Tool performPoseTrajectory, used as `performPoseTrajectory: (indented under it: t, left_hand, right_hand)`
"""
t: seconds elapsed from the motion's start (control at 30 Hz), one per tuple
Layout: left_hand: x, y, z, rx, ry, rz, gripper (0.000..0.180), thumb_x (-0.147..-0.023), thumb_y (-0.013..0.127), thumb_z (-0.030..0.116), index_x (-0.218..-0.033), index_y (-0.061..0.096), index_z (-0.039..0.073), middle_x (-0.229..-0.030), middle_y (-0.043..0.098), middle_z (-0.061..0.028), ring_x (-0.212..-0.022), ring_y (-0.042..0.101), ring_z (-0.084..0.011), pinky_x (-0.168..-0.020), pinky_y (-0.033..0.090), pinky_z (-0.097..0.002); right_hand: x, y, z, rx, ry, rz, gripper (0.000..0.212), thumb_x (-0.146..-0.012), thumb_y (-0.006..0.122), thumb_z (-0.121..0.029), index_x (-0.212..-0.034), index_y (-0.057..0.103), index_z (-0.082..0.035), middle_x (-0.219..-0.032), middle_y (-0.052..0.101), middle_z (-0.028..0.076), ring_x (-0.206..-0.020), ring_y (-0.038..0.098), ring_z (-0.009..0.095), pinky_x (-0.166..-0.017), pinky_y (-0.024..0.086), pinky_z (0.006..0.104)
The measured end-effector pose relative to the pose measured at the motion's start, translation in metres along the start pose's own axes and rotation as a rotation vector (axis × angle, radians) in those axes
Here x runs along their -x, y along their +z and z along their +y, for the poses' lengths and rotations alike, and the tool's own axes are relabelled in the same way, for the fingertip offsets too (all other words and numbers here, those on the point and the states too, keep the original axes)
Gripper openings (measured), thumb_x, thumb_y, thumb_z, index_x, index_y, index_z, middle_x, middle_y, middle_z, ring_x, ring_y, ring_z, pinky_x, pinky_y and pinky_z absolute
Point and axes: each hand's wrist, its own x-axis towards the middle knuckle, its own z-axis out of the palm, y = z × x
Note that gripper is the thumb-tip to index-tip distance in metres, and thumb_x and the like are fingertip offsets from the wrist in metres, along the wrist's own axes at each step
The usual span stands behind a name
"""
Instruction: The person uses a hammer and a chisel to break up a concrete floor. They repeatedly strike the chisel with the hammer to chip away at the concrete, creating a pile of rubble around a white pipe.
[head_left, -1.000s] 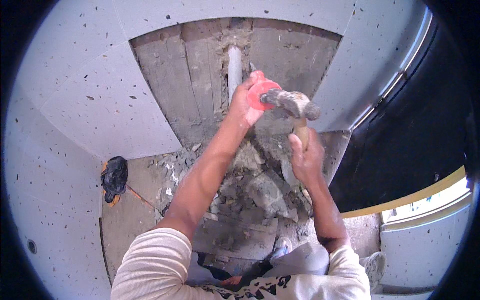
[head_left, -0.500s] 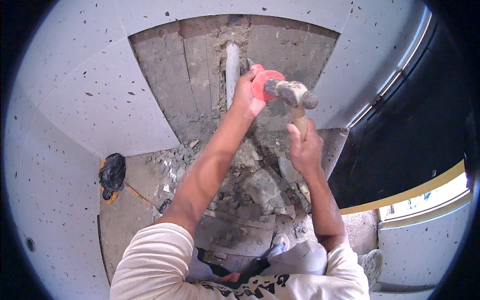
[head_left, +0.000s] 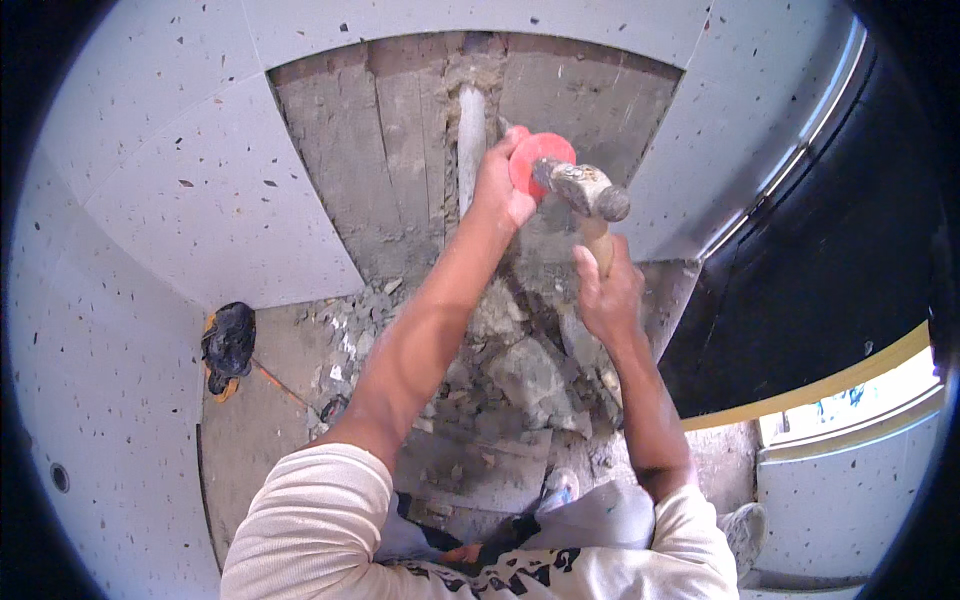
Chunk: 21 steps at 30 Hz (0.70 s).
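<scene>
My left hand (head_left: 500, 187) is wrapped round a chisel with a round pinkish-red hand guard (head_left: 522, 170). Its dark tip points at the bare wall (head_left: 570, 100), just right of a pale upright pipe (head_left: 471, 145) set in a chased groove. In my right hand (head_left: 611, 300) is a hammer (head_left: 590, 188), gripped by its short wooden handle. One face of the hammer's head lies over the chisel's guard, at its struck end; whether they touch I cannot tell. The chisel's shaft is mostly hidden by my left hand.
Broken mortar and rubble (head_left: 525, 375) cover the floor below the wall. Speckled white tiles (head_left: 190, 170) frame the bare patch. A black bag (head_left: 230, 338) lies at the left corner, near a thin orange rod (head_left: 277, 383). To the right stands a large dark panel (head_left: 810, 270).
The whole view has shifted slightly. Against the wall, the hammer's head has moved a little left over the chisel's guard; both hands keep their grips.
</scene>
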Motion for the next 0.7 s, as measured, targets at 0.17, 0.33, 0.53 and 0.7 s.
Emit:
performPoseTrajectory:
  t: [0.17,0.33,0.53,0.7]
  left_hand:
    - [-0.009,-0.007,0.001,0.08,0.017,-0.057,0.021,-0.1,0.041,0.024,-0.098,0.053,0.007,-0.097,0.061,-0.0114,-0.092,0.061,-0.0273,-0.09,0.049,-0.0459]
    - [-0.026,-0.019,0.0,0.108,0.068,-0.108,0.025,-0.1,0.041,0.029,-0.107,0.048,0.007,-0.106,0.059,-0.0149,-0.103,0.058,-0.0326,-0.093,0.047,-0.0492]
    - [-0.011,-0.016,0.007,-0.011,0.047,-0.088,0.03,-0.1,0.038,0.033,-0.109,0.048,0.006,-0.113,0.058,-0.0185,-0.106,0.057,-0.0346,-0.095,0.045,-0.0507]
    - [-0.022,-0.009,-0.006,0.079,0.061,-0.058,0.025,-0.1,0.04,0.03,-0.105,0.051,0.007,-0.109,0.06,-0.0154,-0.102,0.058,-0.0323,-0.093,0.046,-0.0493]
  right_hand:
    - [0.015,-0.017,0.013,-0.033,-0.437,0.292,0.038,-0.091,0.059,-0.035,-0.103,0.057,0.001,-0.075,0.06,0.011,-0.066,0.058,0.021,-0.064,0.047,0.0352]
    - [0.005,0.009,0.036,-0.242,-0.626,0.255,0.035,-0.089,0.061,-0.032,-0.097,0.055,0.002,-0.073,0.059,0.015,-0.069,0.059,0.024,-0.066,0.048,0.0382]
    - [-0.006,0.012,0.003,0.08,-0.08,0.04,0.036,-0.086,0.063,-0.025,-0.112,0.053,-0.003,-0.084,0.065,0.018,-0.079,0.064,0.036,-0.067,0.05,0.0423]
    - [0.01,-0.015,0.018,0.042,-0.579,0.318,0.037,-0.092,0.055,-0.034,-0.099,0.056,0.003,-0.082,0.065,0.013,-0.075,0.064,0.026,-0.071,0.049,0.0367]
